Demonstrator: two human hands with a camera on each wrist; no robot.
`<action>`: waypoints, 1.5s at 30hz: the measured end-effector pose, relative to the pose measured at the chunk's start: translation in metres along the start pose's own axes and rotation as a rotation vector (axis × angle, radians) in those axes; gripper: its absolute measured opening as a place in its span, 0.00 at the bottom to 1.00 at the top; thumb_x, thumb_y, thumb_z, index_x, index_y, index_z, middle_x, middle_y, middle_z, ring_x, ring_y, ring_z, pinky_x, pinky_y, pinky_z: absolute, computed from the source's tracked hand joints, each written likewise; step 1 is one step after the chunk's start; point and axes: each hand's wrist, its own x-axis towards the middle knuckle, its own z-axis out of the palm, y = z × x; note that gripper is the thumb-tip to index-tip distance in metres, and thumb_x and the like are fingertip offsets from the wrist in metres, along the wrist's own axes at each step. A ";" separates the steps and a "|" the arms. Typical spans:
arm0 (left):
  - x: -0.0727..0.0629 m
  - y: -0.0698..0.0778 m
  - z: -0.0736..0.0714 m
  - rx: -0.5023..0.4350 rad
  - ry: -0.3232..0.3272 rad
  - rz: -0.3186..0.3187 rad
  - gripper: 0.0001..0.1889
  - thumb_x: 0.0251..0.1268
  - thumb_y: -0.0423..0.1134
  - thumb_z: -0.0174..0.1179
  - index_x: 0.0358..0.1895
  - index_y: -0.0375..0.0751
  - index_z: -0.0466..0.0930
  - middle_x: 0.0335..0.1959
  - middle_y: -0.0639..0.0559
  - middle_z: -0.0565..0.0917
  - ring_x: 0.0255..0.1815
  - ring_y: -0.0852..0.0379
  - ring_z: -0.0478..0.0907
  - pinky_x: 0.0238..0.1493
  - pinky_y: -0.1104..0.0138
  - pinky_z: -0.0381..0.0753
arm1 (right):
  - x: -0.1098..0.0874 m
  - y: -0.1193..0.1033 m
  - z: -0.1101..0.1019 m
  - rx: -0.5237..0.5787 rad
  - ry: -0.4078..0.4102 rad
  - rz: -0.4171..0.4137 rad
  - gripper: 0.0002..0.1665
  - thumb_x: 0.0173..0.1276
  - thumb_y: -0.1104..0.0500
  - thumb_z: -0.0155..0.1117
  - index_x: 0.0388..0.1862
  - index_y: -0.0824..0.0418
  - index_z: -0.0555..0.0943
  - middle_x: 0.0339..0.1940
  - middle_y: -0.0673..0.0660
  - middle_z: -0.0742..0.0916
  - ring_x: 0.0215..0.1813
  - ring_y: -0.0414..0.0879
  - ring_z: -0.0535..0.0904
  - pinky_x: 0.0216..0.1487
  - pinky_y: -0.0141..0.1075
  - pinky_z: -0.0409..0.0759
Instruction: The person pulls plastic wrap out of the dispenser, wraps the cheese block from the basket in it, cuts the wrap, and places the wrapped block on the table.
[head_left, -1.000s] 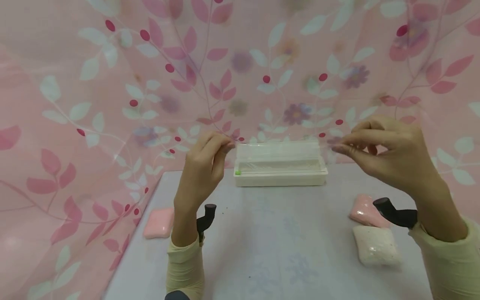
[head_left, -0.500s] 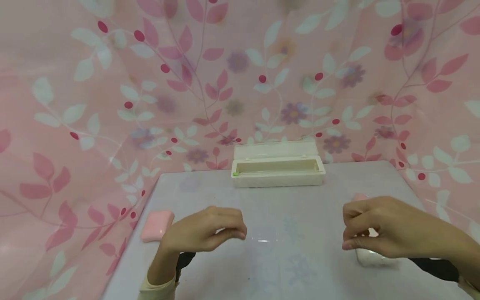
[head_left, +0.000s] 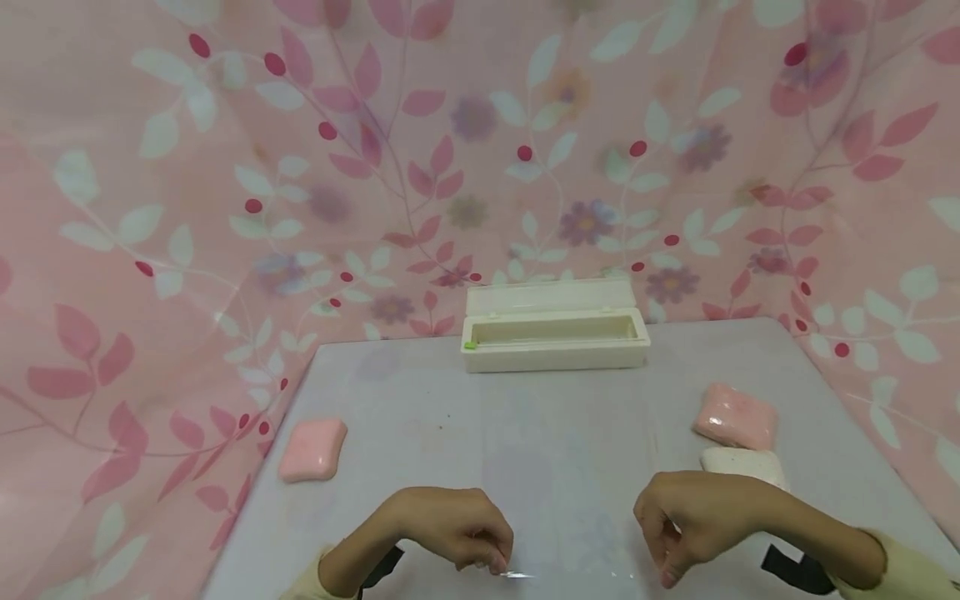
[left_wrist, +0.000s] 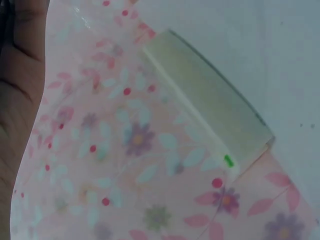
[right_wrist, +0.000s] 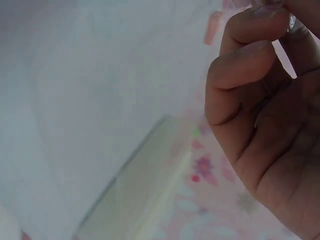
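A sheet of clear plastic film (head_left: 519,574) spans the gap between my hands low over the near part of the table, showing mostly as glints. My left hand (head_left: 450,525) pinches its left side between thumb and fingers, knuckles up. At the other side my right hand (head_left: 697,517) pinches the film with curled fingers; in the right wrist view the fingers (right_wrist: 245,65) bend toward the palm, with shiny film by the tips. Only the edge of the left hand (left_wrist: 22,110) shows in the left wrist view.
At the back stands a long cream box (head_left: 555,358), lid raised, with a green tab (head_left: 470,345). A pink soap-like block (head_left: 313,450) lies left. On the right are a shiny film-wrapped pink block (head_left: 737,417) and a white block (head_left: 738,462), partly behind my right hand.
Both hands have come down and toward me, from in front of the box to low over the near table, carrying the film between them. The box and blocks stay put.
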 end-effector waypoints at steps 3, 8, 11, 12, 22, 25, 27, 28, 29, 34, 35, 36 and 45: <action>0.008 -0.018 0.012 -0.036 -0.054 -0.032 0.07 0.73 0.33 0.55 0.35 0.37 0.79 0.22 0.54 0.79 0.15 0.74 0.69 0.23 0.77 0.76 | 0.002 0.015 0.014 -0.010 -0.019 0.026 0.11 0.52 0.54 0.80 0.19 0.52 0.84 0.18 0.39 0.78 0.24 0.18 0.64 0.21 0.19 0.68; 0.016 -0.043 0.025 -0.103 -0.091 -0.106 0.07 0.73 0.32 0.55 0.35 0.36 0.80 0.23 0.46 0.82 0.12 0.65 0.74 0.22 0.74 0.77 | 0.003 0.037 0.028 0.022 -0.039 0.090 0.13 0.52 0.55 0.80 0.19 0.54 0.83 0.15 0.39 0.80 0.22 0.15 0.63 0.18 0.19 0.67; 0.020 -0.053 0.031 -0.159 -0.099 -0.155 0.07 0.72 0.31 0.56 0.35 0.35 0.80 0.23 0.46 0.83 0.12 0.63 0.74 0.22 0.72 0.79 | 0.002 0.049 0.036 0.101 -0.056 0.105 0.11 0.54 0.57 0.78 0.21 0.57 0.83 0.16 0.42 0.82 0.21 0.17 0.65 0.17 0.21 0.69; 0.021 -0.056 0.032 -0.170 -0.101 -0.171 0.07 0.72 0.31 0.56 0.35 0.35 0.80 0.23 0.47 0.83 0.11 0.64 0.74 0.22 0.72 0.79 | 0.002 0.053 0.039 0.118 -0.061 0.105 0.10 0.55 0.58 0.78 0.21 0.58 0.84 0.16 0.43 0.82 0.21 0.17 0.65 0.17 0.21 0.69; 0.028 -0.074 0.048 -0.145 -0.103 -0.304 0.05 0.69 0.29 0.58 0.33 0.36 0.82 0.18 0.56 0.80 0.10 0.65 0.73 0.17 0.73 0.76 | 0.005 0.071 0.071 0.066 0.030 0.261 0.10 0.47 0.58 0.80 0.15 0.56 0.84 0.10 0.41 0.77 0.17 0.19 0.62 0.15 0.21 0.62; 0.030 -0.074 0.051 -0.124 -0.112 -0.327 0.06 0.68 0.29 0.59 0.31 0.36 0.80 0.16 0.57 0.78 0.10 0.66 0.73 0.16 0.73 0.76 | 0.006 0.070 0.076 0.052 0.054 0.361 0.12 0.44 0.59 0.81 0.14 0.54 0.83 0.09 0.36 0.73 0.16 0.21 0.61 0.15 0.22 0.60; 0.031 -0.072 0.051 -0.096 -0.112 -0.335 0.07 0.68 0.30 0.59 0.29 0.37 0.80 0.14 0.56 0.77 0.10 0.65 0.73 0.16 0.74 0.75 | 0.007 0.068 0.078 0.069 0.062 0.404 0.13 0.44 0.59 0.81 0.13 0.54 0.83 0.09 0.35 0.72 0.16 0.23 0.62 0.15 0.23 0.59; 0.032 -0.071 0.050 -0.093 -0.110 -0.342 0.08 0.68 0.30 0.60 0.28 0.37 0.79 0.13 0.55 0.77 0.10 0.65 0.73 0.16 0.74 0.74 | 0.007 0.068 0.078 0.085 0.063 0.422 0.13 0.44 0.60 0.81 0.13 0.54 0.82 0.10 0.34 0.71 0.16 0.24 0.62 0.15 0.24 0.59; 0.032 -0.069 0.050 -0.092 -0.107 -0.346 0.08 0.68 0.30 0.60 0.28 0.37 0.79 0.13 0.54 0.77 0.10 0.64 0.73 0.16 0.75 0.74 | 0.008 0.067 0.077 0.104 0.061 0.437 0.13 0.44 0.60 0.81 0.13 0.54 0.82 0.10 0.34 0.71 0.16 0.25 0.63 0.16 0.24 0.59; 0.032 -0.068 0.051 -0.063 -0.106 -0.338 0.08 0.68 0.33 0.62 0.28 0.39 0.79 0.12 0.55 0.77 0.10 0.66 0.72 0.16 0.76 0.72 | 0.008 0.064 0.075 0.149 0.046 0.479 0.13 0.46 0.60 0.80 0.14 0.54 0.82 0.10 0.34 0.72 0.17 0.28 0.65 0.18 0.25 0.59; 0.031 -0.068 0.050 -0.054 -0.112 -0.328 0.07 0.67 0.34 0.62 0.30 0.39 0.79 0.14 0.56 0.77 0.11 0.67 0.73 0.17 0.77 0.73 | 0.008 0.064 0.074 0.138 0.045 0.477 0.13 0.46 0.59 0.81 0.14 0.54 0.82 0.10 0.34 0.72 0.17 0.28 0.64 0.17 0.25 0.59; 0.029 -0.067 0.049 -0.049 -0.119 -0.320 0.05 0.67 0.35 0.63 0.32 0.39 0.81 0.15 0.58 0.78 0.13 0.69 0.73 0.20 0.77 0.74 | 0.008 0.063 0.074 0.124 0.046 0.475 0.13 0.45 0.59 0.81 0.13 0.54 0.82 0.10 0.34 0.72 0.17 0.27 0.64 0.17 0.25 0.59; -0.017 -0.065 0.015 -0.172 -0.106 -0.174 0.18 0.66 0.33 0.65 0.58 0.36 0.79 0.50 0.52 0.85 0.39 0.72 0.80 0.41 0.74 0.80 | 0.008 0.064 0.078 0.107 0.044 0.489 0.14 0.44 0.59 0.81 0.13 0.53 0.81 0.10 0.33 0.72 0.16 0.28 0.64 0.17 0.26 0.59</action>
